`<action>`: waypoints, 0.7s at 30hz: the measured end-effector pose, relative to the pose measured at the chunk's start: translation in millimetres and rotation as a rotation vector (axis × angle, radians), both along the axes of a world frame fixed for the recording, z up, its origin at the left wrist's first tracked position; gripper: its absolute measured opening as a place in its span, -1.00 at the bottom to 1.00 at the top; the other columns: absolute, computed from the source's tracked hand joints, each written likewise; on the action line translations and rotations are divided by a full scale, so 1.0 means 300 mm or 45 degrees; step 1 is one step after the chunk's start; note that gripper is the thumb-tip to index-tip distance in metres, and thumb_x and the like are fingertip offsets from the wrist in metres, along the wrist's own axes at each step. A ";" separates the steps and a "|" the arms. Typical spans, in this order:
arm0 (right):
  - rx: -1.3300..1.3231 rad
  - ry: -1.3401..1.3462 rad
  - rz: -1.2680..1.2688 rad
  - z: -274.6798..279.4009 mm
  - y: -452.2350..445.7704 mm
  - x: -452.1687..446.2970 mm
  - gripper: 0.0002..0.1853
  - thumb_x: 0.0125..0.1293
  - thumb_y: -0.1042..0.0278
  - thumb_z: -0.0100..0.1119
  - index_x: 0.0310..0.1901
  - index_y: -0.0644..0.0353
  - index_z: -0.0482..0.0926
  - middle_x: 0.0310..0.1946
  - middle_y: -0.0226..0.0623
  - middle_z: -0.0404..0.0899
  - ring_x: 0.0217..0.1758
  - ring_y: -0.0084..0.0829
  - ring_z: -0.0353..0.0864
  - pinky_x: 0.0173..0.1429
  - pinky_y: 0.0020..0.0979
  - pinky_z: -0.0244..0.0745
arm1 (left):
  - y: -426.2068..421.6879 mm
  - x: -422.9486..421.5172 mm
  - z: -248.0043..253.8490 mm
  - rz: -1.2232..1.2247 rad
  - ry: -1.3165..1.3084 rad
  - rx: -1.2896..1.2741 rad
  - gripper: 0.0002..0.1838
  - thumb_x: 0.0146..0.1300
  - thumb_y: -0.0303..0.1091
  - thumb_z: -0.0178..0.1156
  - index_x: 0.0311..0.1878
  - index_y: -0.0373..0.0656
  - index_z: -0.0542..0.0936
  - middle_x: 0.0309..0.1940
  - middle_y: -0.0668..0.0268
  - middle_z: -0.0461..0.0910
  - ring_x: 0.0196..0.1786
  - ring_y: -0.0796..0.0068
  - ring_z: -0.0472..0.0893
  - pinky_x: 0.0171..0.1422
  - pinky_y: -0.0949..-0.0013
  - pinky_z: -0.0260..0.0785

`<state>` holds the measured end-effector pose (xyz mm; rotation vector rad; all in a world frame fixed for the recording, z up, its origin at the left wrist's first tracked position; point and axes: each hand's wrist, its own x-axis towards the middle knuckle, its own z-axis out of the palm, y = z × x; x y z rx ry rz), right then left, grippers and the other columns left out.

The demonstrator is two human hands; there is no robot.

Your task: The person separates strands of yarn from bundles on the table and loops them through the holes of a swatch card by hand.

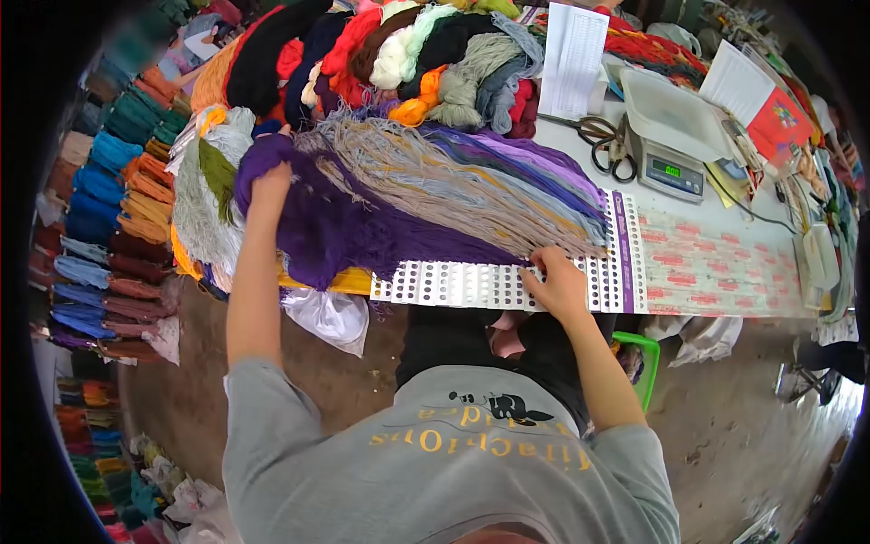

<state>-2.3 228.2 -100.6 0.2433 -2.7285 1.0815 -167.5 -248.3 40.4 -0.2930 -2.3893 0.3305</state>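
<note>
A thick hank of dark purple yarn (349,218) stretches across the table, fluffy at the left and narrowing to a point at the right. My left hand (272,177) is closed on its bulky left end, with the fingers partly buried in the yarn. At the tapered tip, my right hand (557,279) pinches the purple strands between thumb and fingers, over the white punched cards (444,283). Just beyond lie long grey-beige strands (471,195) with yellow among them, and violet and blue strands (544,168), their ends on a punched card with a purple stripe (623,249).
Heaped hanks of many colours (390,54) line the back. To the right are black scissors (612,145), a digital scale (671,168), paper sheets (573,59) and a red-marked table covering (707,263). Folded yarn stacks (91,236) stand at left; a green basket (645,367) sits below the table.
</note>
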 end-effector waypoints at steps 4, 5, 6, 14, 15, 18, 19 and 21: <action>-0.376 -0.337 -0.074 0.025 0.021 -0.018 -0.73 0.12 0.16 0.25 -0.23 0.15 0.57 -0.39 -0.36 0.59 -0.36 -0.41 0.59 -0.27 -0.43 0.44 | 0.469 0.214 0.011 -0.439 -0.498 1.321 -0.66 0.16 -0.14 0.24 -0.10 -0.16 0.61 -0.25 0.29 0.61 -0.13 0.47 0.57 0.00 0.46 0.36; -0.542 -0.299 -0.149 -0.035 0.026 -0.039 -0.77 0.17 0.21 0.24 -0.23 0.17 0.60 -0.41 -0.30 0.61 -0.37 -0.45 0.58 -0.25 -0.46 0.45 | 0.606 0.311 0.034 -0.453 -0.714 1.492 -0.69 0.26 -0.13 0.15 -0.17 -0.18 0.65 -0.14 0.41 0.59 -0.10 0.56 0.50 0.06 0.47 0.29; -0.570 -0.201 -0.153 -0.009 0.013 -0.034 -0.79 0.17 0.26 0.24 -0.24 0.19 0.60 -0.40 -0.29 0.60 -0.37 -0.44 0.58 -0.25 -0.45 0.45 | 0.705 0.379 0.053 -0.598 -0.921 1.623 -0.72 0.27 -0.18 0.14 -0.17 -0.20 0.65 -0.08 0.41 0.58 -0.08 0.56 0.50 0.10 0.48 0.26; -1.237 -0.204 0.155 0.221 -0.149 0.053 -0.90 0.25 0.49 0.14 -0.24 0.32 0.52 -0.42 -0.40 0.49 -0.46 -0.62 0.45 -0.37 -0.57 0.36 | 0.976 0.464 -0.132 -0.910 -1.939 2.455 -0.55 0.39 -0.10 -0.03 0.09 -0.29 0.50 0.02 0.25 0.52 0.03 0.46 0.50 0.11 0.39 0.33; -1.272 -0.244 0.154 0.220 -0.147 0.053 -0.91 0.27 0.48 0.13 -0.26 0.32 0.51 -0.43 -0.41 0.49 -0.47 -0.62 0.44 -0.38 -0.58 0.35 | 0.969 0.462 -0.139 -0.818 -2.033 2.468 -0.52 0.40 -0.08 -0.08 0.13 -0.31 0.47 0.04 0.24 0.50 0.00 0.42 0.52 0.04 0.36 0.40; -1.248 -0.306 0.147 0.218 -0.140 0.062 -0.89 0.34 0.45 0.05 -0.23 0.31 0.50 -0.39 -0.40 0.51 -0.45 -0.65 0.43 -0.31 -0.62 0.34 | 0.961 0.455 -0.151 -0.887 -2.011 2.641 -0.52 0.42 -0.08 -0.13 0.14 -0.31 0.44 0.03 0.20 0.51 -0.05 0.38 0.55 -0.05 0.33 0.45; -1.297 -0.283 0.139 0.218 -0.140 0.067 -0.89 0.34 0.45 0.04 -0.22 0.31 0.50 -0.39 -0.40 0.51 -0.46 -0.64 0.43 -0.30 -0.61 0.34 | 0.959 0.457 -0.152 -0.881 -1.998 2.814 -0.53 0.42 -0.09 -0.13 0.14 -0.31 0.44 0.03 0.18 0.51 -0.04 0.36 0.55 -0.02 0.32 0.45; -1.460 -0.253 0.130 0.231 -0.144 0.079 -0.90 0.37 0.43 0.00 -0.22 0.28 0.47 -0.38 -0.36 0.55 -0.49 -0.62 0.45 -0.31 -0.61 0.33 | 0.962 0.462 -0.125 -0.734 -1.839 2.995 -0.55 0.42 -0.12 -0.12 0.13 -0.31 0.43 0.06 0.14 0.49 -0.02 0.32 0.55 0.02 0.30 0.44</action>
